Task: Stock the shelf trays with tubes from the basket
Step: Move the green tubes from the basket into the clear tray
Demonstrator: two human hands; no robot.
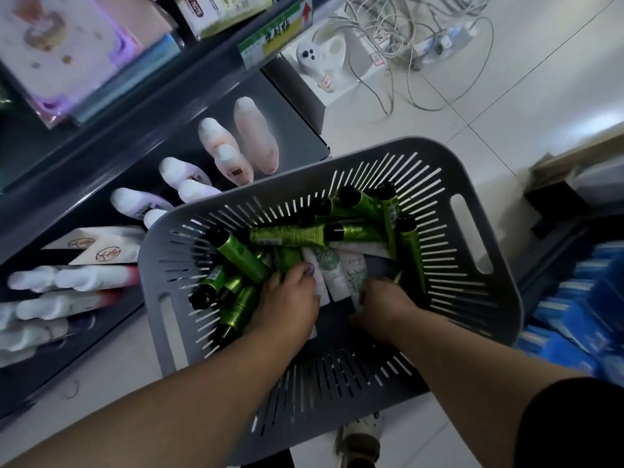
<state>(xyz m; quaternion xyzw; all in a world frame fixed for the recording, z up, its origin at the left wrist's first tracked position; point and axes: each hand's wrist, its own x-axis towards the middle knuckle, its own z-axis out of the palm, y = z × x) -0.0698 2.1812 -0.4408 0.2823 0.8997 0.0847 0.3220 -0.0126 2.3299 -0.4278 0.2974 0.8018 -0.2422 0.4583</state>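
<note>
Dozens of tubes lay heaped in the grey slotted basket (152,285), which stood on the pale tiled floor (506,96) just beside the dark shelf (297,106). Green tubes (243,255) with black caps were piled crosswise along the left and far sides, some leaning up against the far wall. A few white tubes (329,268) lay flat in the middle, partly under the green ones.

On the shelf to the left, pale bottles (256,136) lay in rows. Nearer the camera, white tubes with pink ends (84,276) and white cartons (104,251) with a red seal filled the lower trays. The basket's left rim overlapped the shelf's front edge in this view. A tangle of grey cables (388,55) sprawled on the floor beyond the basket, and blurred blue packs (580,309) crowded its right side.

Both bare forearms reached down into the basket from the near rim. The left grip (290,298) sat knuckles-up at the edge of the green pile, fingers curled down among the tubes, thumb against a white one. The right grip (381,302) lay over the near ends of the white tubes, fingers tucked under and hidden. I could not tell whether either grip had closed on a tube. A black sleeve (574,423) covered the right upper arm.

Open floor showed at the near left, between shelf and basket. A shoe (359,437) stood under the near rim.
</note>
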